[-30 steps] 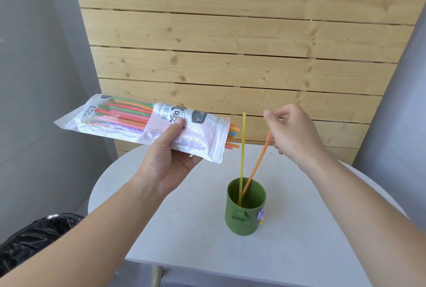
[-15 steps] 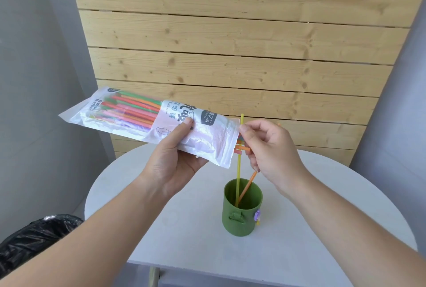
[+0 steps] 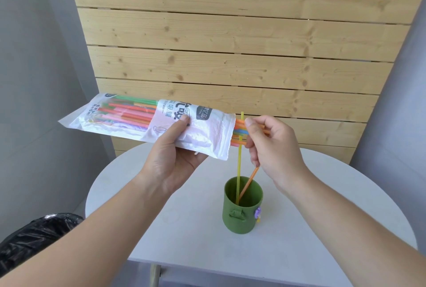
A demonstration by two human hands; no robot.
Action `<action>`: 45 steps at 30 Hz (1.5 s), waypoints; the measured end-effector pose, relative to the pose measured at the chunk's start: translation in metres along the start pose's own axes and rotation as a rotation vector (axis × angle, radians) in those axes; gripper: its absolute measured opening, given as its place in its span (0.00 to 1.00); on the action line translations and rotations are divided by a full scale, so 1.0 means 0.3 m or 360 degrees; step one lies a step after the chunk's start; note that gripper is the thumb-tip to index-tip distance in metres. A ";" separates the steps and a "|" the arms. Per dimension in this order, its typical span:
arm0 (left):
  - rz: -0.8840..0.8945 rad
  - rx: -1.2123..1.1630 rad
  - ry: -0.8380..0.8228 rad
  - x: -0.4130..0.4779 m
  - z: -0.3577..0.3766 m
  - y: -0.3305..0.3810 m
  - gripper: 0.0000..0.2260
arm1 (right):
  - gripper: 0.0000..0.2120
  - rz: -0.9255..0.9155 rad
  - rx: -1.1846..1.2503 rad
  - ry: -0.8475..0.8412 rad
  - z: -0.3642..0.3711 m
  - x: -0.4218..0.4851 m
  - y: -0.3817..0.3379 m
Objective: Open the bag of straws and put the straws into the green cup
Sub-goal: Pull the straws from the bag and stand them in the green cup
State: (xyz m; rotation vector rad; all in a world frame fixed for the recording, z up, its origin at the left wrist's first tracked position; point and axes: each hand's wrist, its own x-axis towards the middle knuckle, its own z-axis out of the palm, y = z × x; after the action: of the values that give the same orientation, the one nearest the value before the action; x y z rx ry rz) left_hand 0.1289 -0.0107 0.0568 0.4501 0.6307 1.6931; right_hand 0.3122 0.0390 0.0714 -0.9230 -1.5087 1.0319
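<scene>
From the head view, your left hand (image 3: 171, 162) grips one bag of straws (image 3: 147, 125) from below, thumb pressed on its printed label, holding it level above the round white counter (image 3: 322, 229). Its open end faces right, where several coloured straw tips (image 3: 238, 133) stick out; their number is unclear. Your right hand (image 3: 274, 148) pinches those tips between thumb and fingers. One green cup (image 3: 242, 208) stands on the counter below, holding two straws: one yellow straw (image 3: 239, 166) upright, one orange straw (image 3: 247, 183) leaning right. One black bin bag (image 3: 34, 238) sits at lower left.
</scene>
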 end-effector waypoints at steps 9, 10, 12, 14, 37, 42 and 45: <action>0.0032 -0.0098 0.0061 0.018 -0.023 0.020 0.06 | 0.07 0.0155 0.0354 0.0139 -0.017 0.019 -0.006; 0.0027 -0.0101 0.0060 0.019 -0.022 0.018 0.06 | 0.07 0.0146 0.0345 0.0129 -0.016 0.020 -0.007; 0.0033 -0.0104 0.0060 0.022 -0.026 0.023 0.06 | 0.07 0.0131 0.0326 0.0134 -0.027 0.030 -0.010; 0.0054 -0.0111 0.0069 0.029 -0.042 0.035 0.08 | 0.08 0.0122 0.0310 0.0141 -0.055 0.044 -0.015; 0.0150 -0.0036 0.0133 0.076 -0.166 0.064 0.11 | 0.10 0.0289 -0.0571 -0.0279 -0.572 0.082 -0.106; 0.0115 0.0033 0.0125 0.072 -0.136 0.047 0.07 | 0.10 0.0301 -0.0851 -0.0414 -0.550 0.082 -0.122; 0.0101 0.0043 0.0119 0.070 -0.123 0.041 0.10 | 0.11 0.0293 -0.0969 -0.0510 -0.496 0.082 -0.137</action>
State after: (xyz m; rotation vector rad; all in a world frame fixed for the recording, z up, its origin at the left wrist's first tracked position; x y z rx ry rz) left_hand 0.0926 0.0018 0.0349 0.4314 0.7007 1.7700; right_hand 0.4535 0.0692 0.1311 -1.3856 -2.0992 0.8861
